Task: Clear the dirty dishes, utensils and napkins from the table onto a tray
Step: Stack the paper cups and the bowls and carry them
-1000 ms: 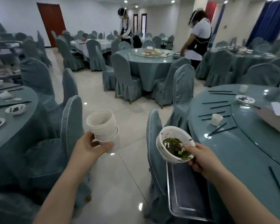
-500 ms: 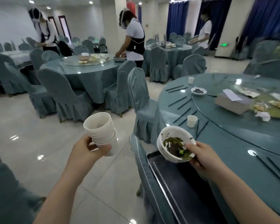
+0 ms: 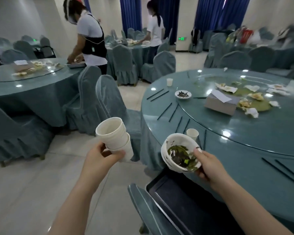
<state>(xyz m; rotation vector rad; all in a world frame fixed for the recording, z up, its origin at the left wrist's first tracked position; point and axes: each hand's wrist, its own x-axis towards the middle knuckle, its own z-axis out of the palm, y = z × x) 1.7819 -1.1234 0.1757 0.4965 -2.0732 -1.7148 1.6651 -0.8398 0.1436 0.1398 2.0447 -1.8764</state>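
Observation:
My left hand (image 3: pixel 101 157) grips a stack of white paper cups (image 3: pixel 115 135) held out over the floor. My right hand (image 3: pixel 209 164) holds stacked white bowls (image 3: pixel 178 152) with green food scraps inside, tilted, above a dark tray (image 3: pixel 182 202) that rests on a chair seat at the table's edge. On the round teal table (image 3: pixel 227 133) stand a white cup (image 3: pixel 192 134) just beyond the bowls, another cup (image 3: pixel 169 82) farther off, a small dish with dark scraps (image 3: pixel 183 94) and several black chopsticks (image 3: pixel 166 109). Crumpled napkins (image 3: pixel 252 112) lie on the glass turntable.
A grey box (image 3: pixel 221 103) sits on the turntable (image 3: pixel 244 106) among food scraps. Covered chairs (image 3: pixel 112 102) stand between this table and another round table (image 3: pixel 32 87) at left. Two people (image 3: pixel 90 39) work at tables farther back. Tiled floor (image 3: pixel 41 184) lies at left.
The view has swung right, bringing more of the right table and turntable into sight. Both hands keep their hold on the cups and bowls, in much the same position.

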